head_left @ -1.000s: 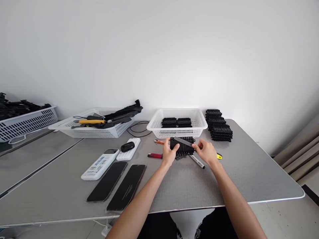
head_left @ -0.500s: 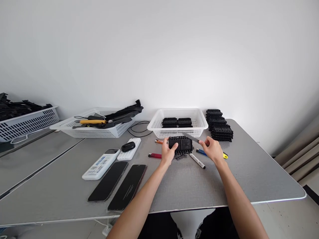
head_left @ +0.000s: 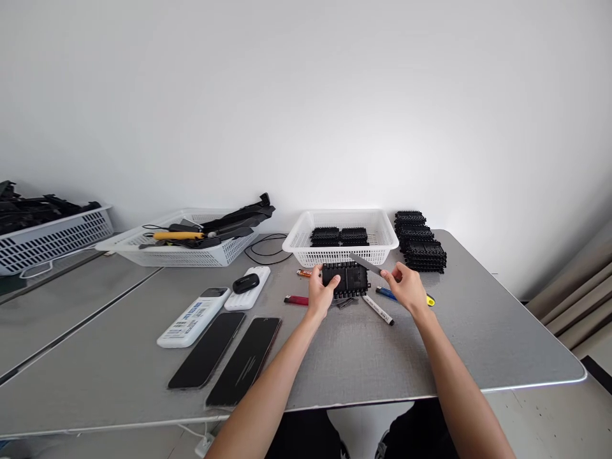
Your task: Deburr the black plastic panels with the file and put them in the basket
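Note:
My left hand grips a black plastic tray part by its left end, thumb on top. The part is held above the table, with toothed connectors along its long edges. My right hand is closed around one end of a flat grey file. The file slants up and left over the part's far right edge; whether it touches cannot be made out. Below lie a white marker, a red lighter and small dark scraps. A blue and yellow cutter is partly hidden behind my right hand.
Behind, a white basket holds similar black parts; stacks of them stand to its right. Leftward are a basket of tools, power banks, a black earbud case and two phones. An orange battery-like cylinder lies near the basket.

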{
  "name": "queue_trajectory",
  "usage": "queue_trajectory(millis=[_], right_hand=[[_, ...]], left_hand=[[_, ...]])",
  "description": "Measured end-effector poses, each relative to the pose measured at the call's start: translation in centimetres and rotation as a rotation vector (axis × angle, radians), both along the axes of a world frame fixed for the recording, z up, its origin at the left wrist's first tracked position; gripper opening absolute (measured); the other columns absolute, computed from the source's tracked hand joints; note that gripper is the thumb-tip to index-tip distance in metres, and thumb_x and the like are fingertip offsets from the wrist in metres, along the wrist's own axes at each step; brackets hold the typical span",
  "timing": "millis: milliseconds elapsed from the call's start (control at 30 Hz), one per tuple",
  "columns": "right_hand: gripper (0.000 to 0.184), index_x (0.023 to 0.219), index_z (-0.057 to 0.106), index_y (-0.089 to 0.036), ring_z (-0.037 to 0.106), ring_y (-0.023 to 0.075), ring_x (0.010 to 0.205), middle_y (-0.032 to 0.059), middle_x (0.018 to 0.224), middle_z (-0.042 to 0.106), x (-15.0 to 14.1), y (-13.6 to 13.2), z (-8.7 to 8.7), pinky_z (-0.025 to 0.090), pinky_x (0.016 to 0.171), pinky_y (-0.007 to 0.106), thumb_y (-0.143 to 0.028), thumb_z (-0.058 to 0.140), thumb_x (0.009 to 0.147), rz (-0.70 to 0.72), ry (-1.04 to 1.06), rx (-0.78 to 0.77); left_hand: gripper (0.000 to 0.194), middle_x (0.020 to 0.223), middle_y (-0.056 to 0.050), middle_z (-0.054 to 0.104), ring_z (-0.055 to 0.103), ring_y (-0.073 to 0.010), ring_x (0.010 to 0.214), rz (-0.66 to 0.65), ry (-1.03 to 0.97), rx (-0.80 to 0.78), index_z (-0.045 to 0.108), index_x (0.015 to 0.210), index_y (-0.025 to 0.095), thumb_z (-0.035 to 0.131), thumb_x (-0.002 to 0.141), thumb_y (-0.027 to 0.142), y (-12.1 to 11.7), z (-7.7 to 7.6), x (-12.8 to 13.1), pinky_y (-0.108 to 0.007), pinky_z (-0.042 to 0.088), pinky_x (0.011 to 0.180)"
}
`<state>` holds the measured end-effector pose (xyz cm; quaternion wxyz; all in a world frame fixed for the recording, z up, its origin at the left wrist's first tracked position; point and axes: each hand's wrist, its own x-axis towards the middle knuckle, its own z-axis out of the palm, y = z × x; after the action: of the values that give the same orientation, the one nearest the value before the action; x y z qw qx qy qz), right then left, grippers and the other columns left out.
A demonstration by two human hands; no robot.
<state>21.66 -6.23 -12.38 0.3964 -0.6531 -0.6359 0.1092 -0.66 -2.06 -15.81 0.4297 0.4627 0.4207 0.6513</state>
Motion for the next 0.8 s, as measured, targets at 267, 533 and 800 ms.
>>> queue_trajectory(millis=[267,533,800], right_hand=[[0.045,0.064,0.041,-0.022,0.044,0.0139,0.056,-0.0012,0.061,0.053,0.1,0.0,0.0,0.026,0.051,0.025,-0.06,0.051,0.086,-0.044,-0.01,-0.011],[0.042,0.065,0.043,-0.022,0.044,0.0131,0.055,-0.0022,0.059,0.052,-1.0,0.0,-0.3,0.025,0.051,0.025,-0.059,0.052,0.085,0.055,-0.025,-0.039],[0.043,0.064,0.042,-0.022,0.045,0.0132,0.056,-0.0018,0.059,0.053,-0.6,0.0,-0.2,0.026,0.052,0.024,-0.059,0.051,0.085,0.041,-0.017,-0.011]], left_hand=[[0.044,0.092,-0.003,0.066,0.065,-0.0216,0.093,0.007,0.015,0.022,0.053,0.101,0.021,0.077,0.064,0.027,0.0,0.0,-0.1,-0.039,0.048,0.094],[0.042,0.095,-0.004,0.066,0.064,-0.0216,0.094,-0.029,0.048,0.019,0.053,0.101,0.02,0.075,0.066,0.027,-0.1,-0.1,0.2,-0.039,0.047,0.094],[0.042,0.093,-0.004,0.067,0.065,-0.0217,0.091,-0.033,0.059,0.01,0.053,0.103,0.02,0.075,0.067,0.025,-0.3,-0.1,0.4,-0.038,0.047,0.091]])
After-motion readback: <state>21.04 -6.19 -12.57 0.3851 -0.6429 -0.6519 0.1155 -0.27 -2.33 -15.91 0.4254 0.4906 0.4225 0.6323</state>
